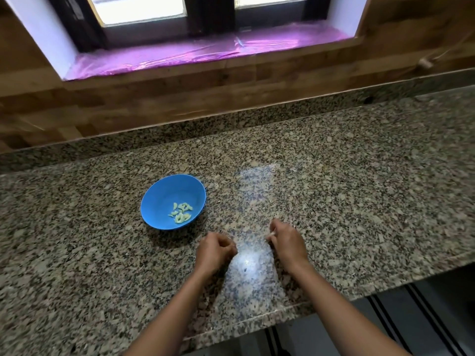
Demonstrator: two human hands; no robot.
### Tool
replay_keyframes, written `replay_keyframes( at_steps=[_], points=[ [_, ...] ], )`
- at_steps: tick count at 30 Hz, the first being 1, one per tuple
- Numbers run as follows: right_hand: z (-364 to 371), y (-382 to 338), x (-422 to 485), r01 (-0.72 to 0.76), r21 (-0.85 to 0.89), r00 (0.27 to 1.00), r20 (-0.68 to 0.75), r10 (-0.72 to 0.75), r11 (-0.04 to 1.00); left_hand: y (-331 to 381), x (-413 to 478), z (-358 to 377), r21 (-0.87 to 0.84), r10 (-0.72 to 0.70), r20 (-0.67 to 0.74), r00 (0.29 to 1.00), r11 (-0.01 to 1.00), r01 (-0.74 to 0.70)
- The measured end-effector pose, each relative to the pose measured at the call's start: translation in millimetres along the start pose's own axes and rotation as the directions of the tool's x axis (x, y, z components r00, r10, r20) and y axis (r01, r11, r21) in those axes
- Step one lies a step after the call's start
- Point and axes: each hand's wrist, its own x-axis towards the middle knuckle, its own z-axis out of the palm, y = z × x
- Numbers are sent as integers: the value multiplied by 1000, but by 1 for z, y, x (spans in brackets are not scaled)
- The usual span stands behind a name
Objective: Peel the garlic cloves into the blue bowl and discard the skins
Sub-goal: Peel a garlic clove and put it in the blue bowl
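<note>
A blue bowl [164,191] stands on the granite counter [334,201], left of centre, with several pale peeled garlic cloves [181,213] lying in its bottom. My left hand [214,249] hovers just right of and nearer than the bowl, fingers curled; nothing shows in it. My right hand [285,240] is a little to the right, fingers curled round pale garlic skins [271,233] that stick out at its left side. Both hands are low over the counter, apart from each other.
A wooden backsplash [154,104] rises behind the counter below a window sill covered in pink film [205,51]. The counter's front edge [257,319] runs diagonally at lower right, with floor and a striped mat [416,312] beyond it.
</note>
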Motion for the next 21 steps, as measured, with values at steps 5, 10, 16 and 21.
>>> replay_keyframes(
  at_steps=[5,10,16,21],
  points=[
    [5,13,1,85,-170,994,87,-71,982,4,11,-4,-149,-106,125,986,981,124],
    [17,-1,-17,316,-13,939,-140,-315,949,12,10,-3,17,-126,74,989,992,125],
    [15,-25,-20,163,314,942,231,-242,935,7,3,-1,-47,0,107,994,999,5],
    [4,-30,-3,-192,574,840,516,-169,796,2,-8,-16,-402,110,163,980,915,-36]
  ],
)
